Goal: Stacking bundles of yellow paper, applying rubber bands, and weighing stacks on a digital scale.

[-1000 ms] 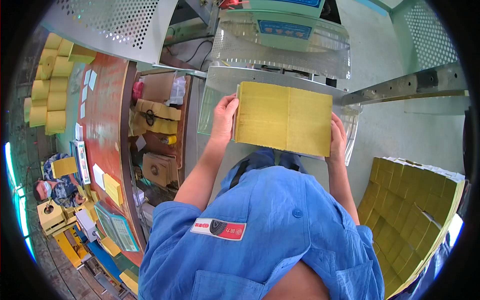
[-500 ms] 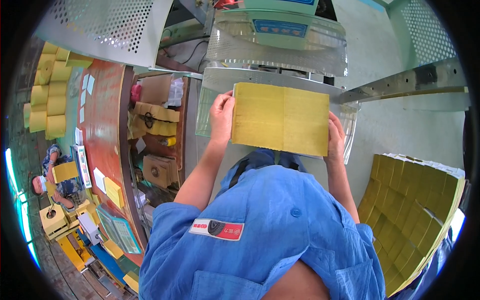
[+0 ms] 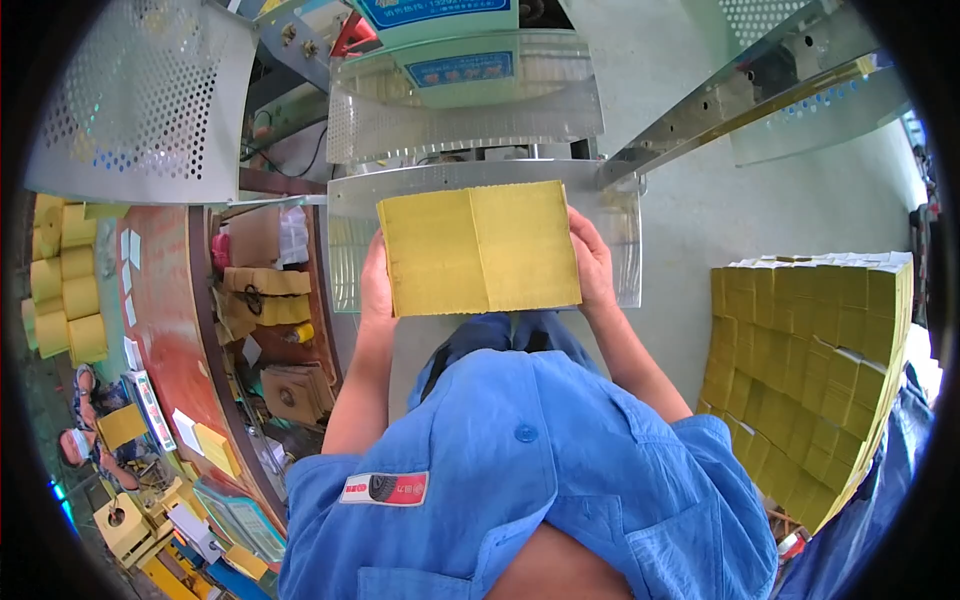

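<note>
A rectangular slab of yellow paper [image 3: 430, 255], rough along its edges and with a crease or seam down the middle, is held out in front of my body. My left hand [image 3: 376, 282] grips its left edge, and the fingers behind it are partly hidden. At the opposite edge my right hand [image 3: 592, 262] is closed on the same slab, fingers along its side. Below and beyond the slab is a clear-walled metal tray [image 3: 345, 230] of the machine; how thick the slab is cannot be made out.
On the right stands a tall stack of similar yellow slabs [image 3: 790, 370]. A metal beam [image 3: 740, 90] slants across the upper right. To the left is a red-brown table [image 3: 165, 290] with shelves of paper, and a person [image 3: 95, 430] works beyond it holding a yellow piece.
The view has shifted, so the surroundings sit further left. The slab has tilted slightly the other way, its right end now higher, and both hands keep hold of it.
</note>
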The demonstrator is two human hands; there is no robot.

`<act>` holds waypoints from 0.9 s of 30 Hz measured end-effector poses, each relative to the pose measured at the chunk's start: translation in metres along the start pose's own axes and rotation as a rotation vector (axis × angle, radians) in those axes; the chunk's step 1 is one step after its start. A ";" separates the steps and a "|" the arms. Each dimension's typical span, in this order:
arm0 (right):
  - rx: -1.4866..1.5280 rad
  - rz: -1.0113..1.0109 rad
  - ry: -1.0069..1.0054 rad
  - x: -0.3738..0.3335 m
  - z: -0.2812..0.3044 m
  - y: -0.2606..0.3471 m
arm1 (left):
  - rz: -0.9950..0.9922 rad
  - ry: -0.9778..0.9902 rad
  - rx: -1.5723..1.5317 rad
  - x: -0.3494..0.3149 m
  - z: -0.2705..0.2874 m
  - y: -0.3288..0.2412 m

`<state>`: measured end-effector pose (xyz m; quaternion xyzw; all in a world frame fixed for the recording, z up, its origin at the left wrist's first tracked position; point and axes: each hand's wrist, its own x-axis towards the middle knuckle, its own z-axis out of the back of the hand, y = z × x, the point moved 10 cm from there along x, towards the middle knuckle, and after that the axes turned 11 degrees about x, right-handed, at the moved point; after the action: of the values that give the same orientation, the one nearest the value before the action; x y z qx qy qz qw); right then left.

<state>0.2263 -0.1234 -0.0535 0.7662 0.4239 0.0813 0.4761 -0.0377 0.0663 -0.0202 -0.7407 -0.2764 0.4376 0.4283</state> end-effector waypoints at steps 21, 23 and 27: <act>0.094 0.041 0.135 0.067 -0.096 0.058 | -0.085 0.193 -0.104 0.080 -0.055 -0.056; 0.089 0.066 0.134 0.085 -0.101 0.064 | -0.097 0.206 -0.068 0.108 -0.056 -0.051; 0.017 -0.035 0.067 0.116 -0.076 0.052 | 0.026 0.285 -0.086 0.141 -0.079 -0.044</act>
<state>0.2881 0.0014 -0.0035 0.7595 0.4537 0.0948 0.4565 0.0965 0.1669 -0.0199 -0.8164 -0.2217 0.3214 0.4255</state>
